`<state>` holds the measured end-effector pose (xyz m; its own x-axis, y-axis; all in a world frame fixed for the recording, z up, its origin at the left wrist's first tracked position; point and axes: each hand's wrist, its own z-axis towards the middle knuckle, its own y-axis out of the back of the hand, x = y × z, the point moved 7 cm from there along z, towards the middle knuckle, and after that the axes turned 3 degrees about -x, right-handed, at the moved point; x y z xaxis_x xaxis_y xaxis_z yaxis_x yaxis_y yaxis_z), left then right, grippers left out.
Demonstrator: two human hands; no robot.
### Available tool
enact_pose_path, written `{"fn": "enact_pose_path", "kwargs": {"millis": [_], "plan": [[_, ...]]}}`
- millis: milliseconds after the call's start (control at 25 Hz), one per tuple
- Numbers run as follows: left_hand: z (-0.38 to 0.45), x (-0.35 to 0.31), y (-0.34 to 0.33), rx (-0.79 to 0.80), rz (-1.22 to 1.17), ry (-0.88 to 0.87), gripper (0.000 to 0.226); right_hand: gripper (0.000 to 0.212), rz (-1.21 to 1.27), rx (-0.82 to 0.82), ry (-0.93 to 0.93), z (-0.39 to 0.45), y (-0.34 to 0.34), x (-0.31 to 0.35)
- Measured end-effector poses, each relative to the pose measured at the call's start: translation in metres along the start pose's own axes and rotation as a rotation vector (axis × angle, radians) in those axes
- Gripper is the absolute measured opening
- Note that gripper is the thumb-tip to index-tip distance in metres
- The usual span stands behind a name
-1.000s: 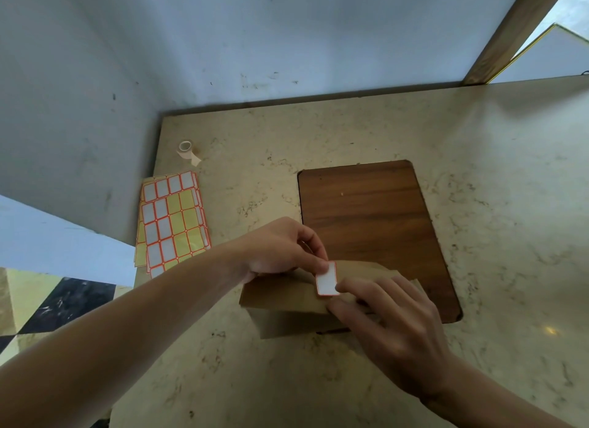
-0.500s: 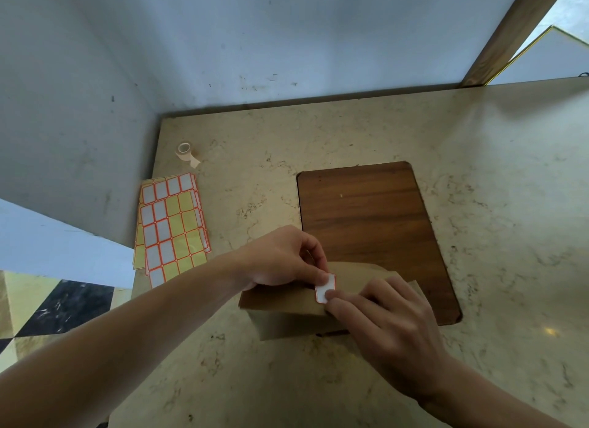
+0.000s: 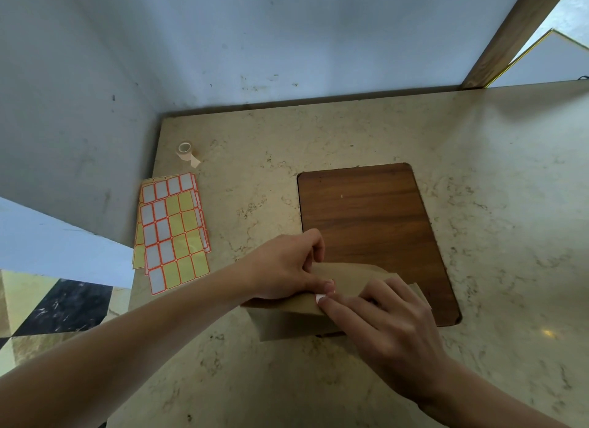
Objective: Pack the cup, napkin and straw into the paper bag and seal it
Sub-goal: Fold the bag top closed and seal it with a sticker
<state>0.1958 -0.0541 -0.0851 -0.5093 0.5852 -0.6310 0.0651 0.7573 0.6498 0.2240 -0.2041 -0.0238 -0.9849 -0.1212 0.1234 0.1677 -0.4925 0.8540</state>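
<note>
No text, brand, number or sign can be read. The label sheets [image 3: 173, 233] beside the wall carry only blank white and yellow fields with orange borders, and the small sticker [image 3: 321, 297] on the paper bag [image 3: 287, 325] shows a blank white face.

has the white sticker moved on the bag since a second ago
Yes. The white sticker has gone from standing above the paper bag fold to pressed down over it, toward the near edge of the wooden board, mostly covered by fingers.

Sticker [image 3: 321, 297] now mostly under both thumbs.
</note>
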Motion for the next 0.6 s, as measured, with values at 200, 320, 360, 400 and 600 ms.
{"fn": "enact_pose_path", "kwargs": {"millis": [200, 320, 360, 400, 600], "plan": [[0.007, 0.006, 0.005, -0.123, 0.228, 0.014, 0.03, 0.014, -0.002, 0.015, 0.01, 0.001, -0.002, 0.002], [0.01, 0.009, 0.002, -0.104, 0.205, 0.051, 0.039, 0.015, 0.0, 0.01, 0.004, 0.002, -0.002, 0.002], [0.011, 0.01, -0.001, -0.066, 0.215, 0.072, 0.045, 0.015, -0.001, 0.005, 0.001, 0.002, -0.001, 0.001], [0.011, 0.012, -0.004, -0.029, 0.245, 0.091, 0.051, 0.016, -0.004, 0.005, 0.0, 0.002, 0.0, 0.002], [0.014, 0.012, -0.004, -0.006, 0.333, 0.101, 0.046, 0.017, -0.015, 0.0, -0.015, 0.003, 0.001, 0.0]]}}
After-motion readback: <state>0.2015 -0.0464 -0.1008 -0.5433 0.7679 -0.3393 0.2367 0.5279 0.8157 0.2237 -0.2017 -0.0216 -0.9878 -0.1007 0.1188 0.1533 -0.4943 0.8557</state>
